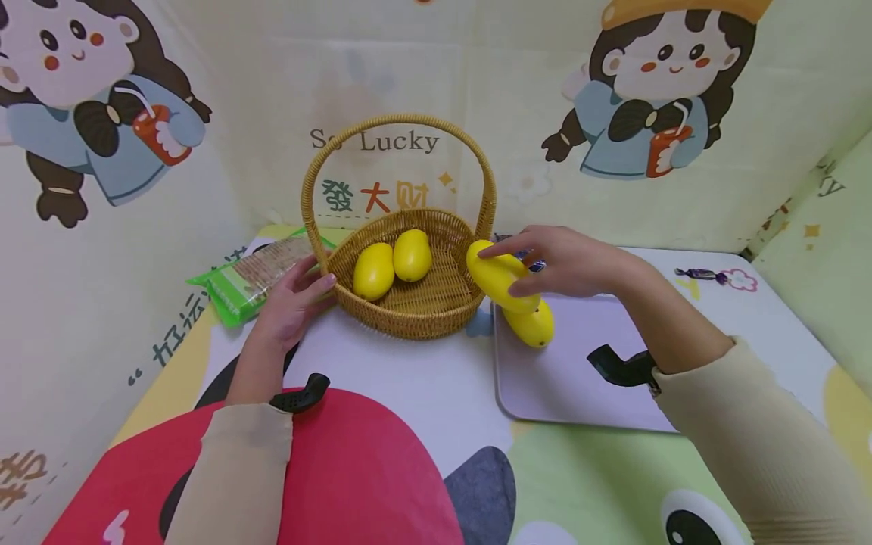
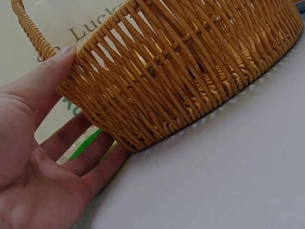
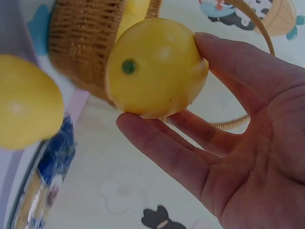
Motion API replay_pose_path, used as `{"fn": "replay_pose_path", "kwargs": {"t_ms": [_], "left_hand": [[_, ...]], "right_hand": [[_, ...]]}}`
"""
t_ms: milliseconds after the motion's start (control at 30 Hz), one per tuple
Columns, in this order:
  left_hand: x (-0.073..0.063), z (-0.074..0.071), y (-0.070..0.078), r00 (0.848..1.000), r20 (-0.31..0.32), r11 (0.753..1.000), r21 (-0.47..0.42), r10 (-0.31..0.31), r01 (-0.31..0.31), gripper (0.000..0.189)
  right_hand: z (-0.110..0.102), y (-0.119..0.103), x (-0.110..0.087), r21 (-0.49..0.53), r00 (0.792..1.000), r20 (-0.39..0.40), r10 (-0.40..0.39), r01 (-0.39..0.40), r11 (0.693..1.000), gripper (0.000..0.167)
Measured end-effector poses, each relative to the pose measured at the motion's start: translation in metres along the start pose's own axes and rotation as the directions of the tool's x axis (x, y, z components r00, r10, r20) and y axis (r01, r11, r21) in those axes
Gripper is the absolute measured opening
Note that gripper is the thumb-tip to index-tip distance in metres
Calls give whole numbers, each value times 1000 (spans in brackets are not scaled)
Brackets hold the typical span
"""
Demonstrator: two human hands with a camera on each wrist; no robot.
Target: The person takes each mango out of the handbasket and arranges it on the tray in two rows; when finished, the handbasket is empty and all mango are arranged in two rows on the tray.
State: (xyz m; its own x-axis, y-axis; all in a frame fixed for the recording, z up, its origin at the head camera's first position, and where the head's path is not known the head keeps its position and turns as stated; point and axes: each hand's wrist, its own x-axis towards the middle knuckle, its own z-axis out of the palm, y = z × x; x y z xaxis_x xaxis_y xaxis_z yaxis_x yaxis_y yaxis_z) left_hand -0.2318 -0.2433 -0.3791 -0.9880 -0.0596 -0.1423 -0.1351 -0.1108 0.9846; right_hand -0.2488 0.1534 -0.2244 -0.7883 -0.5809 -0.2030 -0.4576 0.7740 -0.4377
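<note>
In the head view a woven basket (image 1: pixel 409 322) with a tall handle holds two yellow mangoes (image 1: pixel 374 271). My left hand (image 1: pixel 293 306) is at its left side; in the left wrist view the thumb touches the rim by the handle base and the extended fingers rest along the wicker wall (image 2: pixel 157 81). With thumb and fingers my right hand (image 1: pixel 568 261) grips another mango (image 1: pixel 500 276) beside the basket's right rim. In the right wrist view that mango (image 3: pixel 159 71) shows its green stem spot. Below it, one more mango (image 1: pixel 530 325) lies on the lilac tray (image 1: pixel 579 378).
A green-and-clear packet (image 1: pixel 255 276) lies left of the basket, behind my left hand. A dark-wrapped candy (image 1: pixel 702 275) sits at the back right, and a blue wrapped packet (image 3: pixel 56 155) shows beyond the tray. Printed cloth walls stand close behind the table.
</note>
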Motion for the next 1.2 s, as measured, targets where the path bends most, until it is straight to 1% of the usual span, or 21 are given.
{"fn": "replay_pose_path", "kwargs": {"t_ms": [200,367,567,700,833,967,1067,1200], "left_hand": [[-1,-4,-4,1000,-4,1000,10,-14,14,71],[-1,-6,-4,1000,7,1000,15,-16,16,73],[-1,-6,-3,1000,4,999,21,-28,28,72],[0,-5,-2,1000,10,1000,14,-20,20,71],[0,-5,-2,1000,12,1000,7,-14,14,70],[-1,-6,-3,1000,13,1000,7,-17,17,71],[0,-5,-2,1000,20,1000,7,-12,12,72],[0,-3,-2,1000,25,1000,-2,-8,8,71]], "right_hand": [[-3,14,-17,26,999,-17,38,-37,999,52],[-7,31,-29,38,997,-35,69,-68,997,54],[-11,54,-38,63,996,-43,81,-78,995,55],[-16,67,-42,91,993,-49,107,-102,991,58],[-20,79,-46,108,990,-34,136,-131,985,60],[-21,89,-52,118,982,-13,189,-187,975,60],[-19,100,-58,124,976,-7,216,-214,969,60],[-12,115,-64,140,972,0,233,-231,963,59]]}}
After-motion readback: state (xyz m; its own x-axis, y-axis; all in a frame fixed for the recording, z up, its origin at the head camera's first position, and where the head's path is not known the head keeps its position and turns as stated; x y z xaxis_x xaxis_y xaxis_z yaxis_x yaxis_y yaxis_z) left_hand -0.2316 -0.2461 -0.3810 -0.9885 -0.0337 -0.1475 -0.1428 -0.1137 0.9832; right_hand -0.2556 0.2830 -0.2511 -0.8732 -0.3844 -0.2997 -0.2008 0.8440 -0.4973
